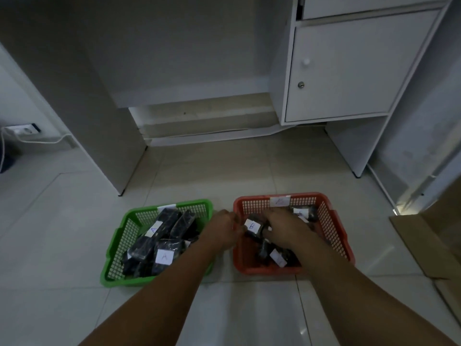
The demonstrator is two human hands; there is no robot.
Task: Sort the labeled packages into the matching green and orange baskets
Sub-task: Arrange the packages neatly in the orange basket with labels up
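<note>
Down on the pale tiled floor [74,245] I've got everything laid out below a white desk unit [341,68], whose cupboard door sits up at the right and whose open leg space faces me. Off to the right edge a brown cardboard box [429,245] lies flat on the tiles, well apart from the work. Far left, a wall socket [23,130] with a white cable trailing from it.

Now the baskets, side by side, just a narrow strip of tile between them. I see the green basket [117,245] on the left, packed with dark wrapped packages; one on top shows a white label reading A [164,256], and another A label lies further back. On the right, the orange basket [341,236] carries a paper tag on its far wall and more dark packages inside.

Both forearms reach in from below. My left hand [223,231] is at the orange basket's near-left wall, fingers curled, though I cannot tell whether it grips anything. My right hand [284,229] is inside the orange basket, closed around a dark package labelled B [252,227], which sits between the two hands, above the others.
</note>
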